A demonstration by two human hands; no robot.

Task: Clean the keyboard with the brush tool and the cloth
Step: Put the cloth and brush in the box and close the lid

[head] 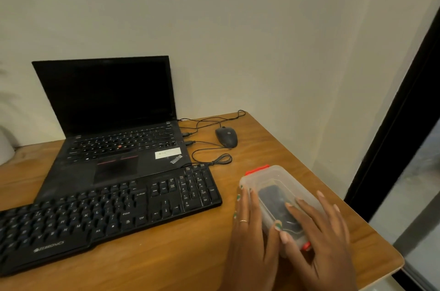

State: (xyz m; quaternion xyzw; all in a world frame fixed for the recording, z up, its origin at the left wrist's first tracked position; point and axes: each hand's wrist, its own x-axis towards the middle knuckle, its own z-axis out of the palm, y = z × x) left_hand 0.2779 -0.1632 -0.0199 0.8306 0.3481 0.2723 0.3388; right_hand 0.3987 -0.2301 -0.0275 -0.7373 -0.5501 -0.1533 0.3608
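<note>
In the lower right of the frame, both hands are laid on a translucent plastic container with orange-red latches, which stands on the wooden counter. The left hand lies along the container's left side; its fingers are straight and close together against the wall, and the thumb rests on the lid. The right hand lies flat on top of the lid with the fingers straight and spread apart. Under the lid, between the two hands, a dark object shows through the plastic; what it is I cannot tell.

The black Zebronics keyboard lies to the left of the container, in the lower left of the frame, apart from both hands. Behind it an open ThinkPad laptop with a dark screen stands. A black wired mouse lies right of the laptop, above the container
</note>
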